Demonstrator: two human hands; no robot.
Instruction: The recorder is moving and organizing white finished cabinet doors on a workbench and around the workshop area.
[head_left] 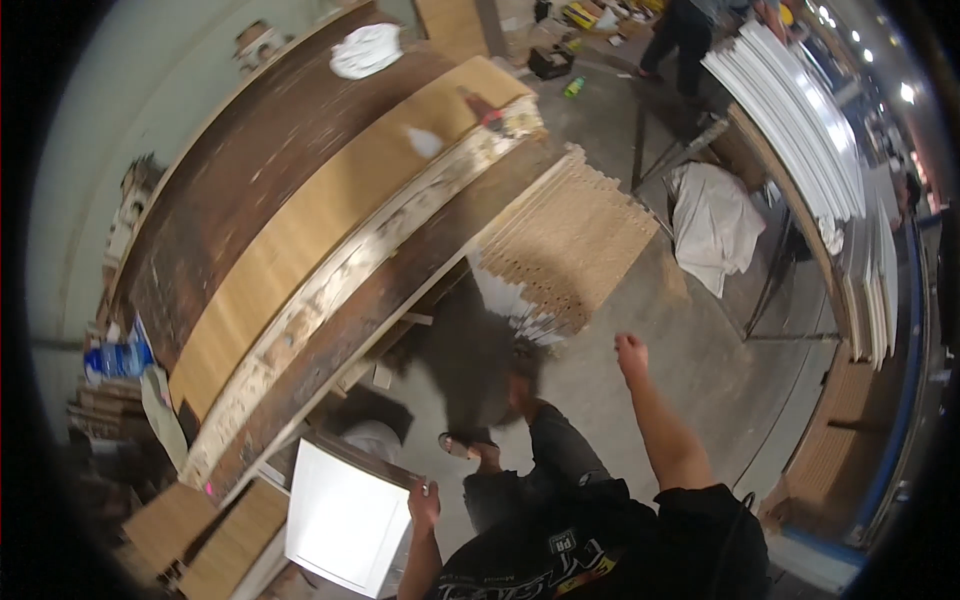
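Note:
My left hand point(425, 503) is at the lower middle, its fingers curled beside the corner of a white panel point(346, 520). A small pale thing shows at the fingertips, too small to name. Whether the fingers also touch the panel's edge I cannot tell. The panel has a glossy white face and lies near a workbench's near end. Out over the grey floor to the right, my right hand point(631, 358) is closed in a fist at the end of a stretched arm, with nothing seen in it.
A long workbench point(220, 215) on the left carries a wood-faced board point(330, 210) and a white bundle point(366, 51). Stacked brown boards point(575, 235) stand ahead. To the right, a metal rack holds white panels point(800, 110) beside a draped cloth point(712, 220). Another person point(682, 45) stands far off.

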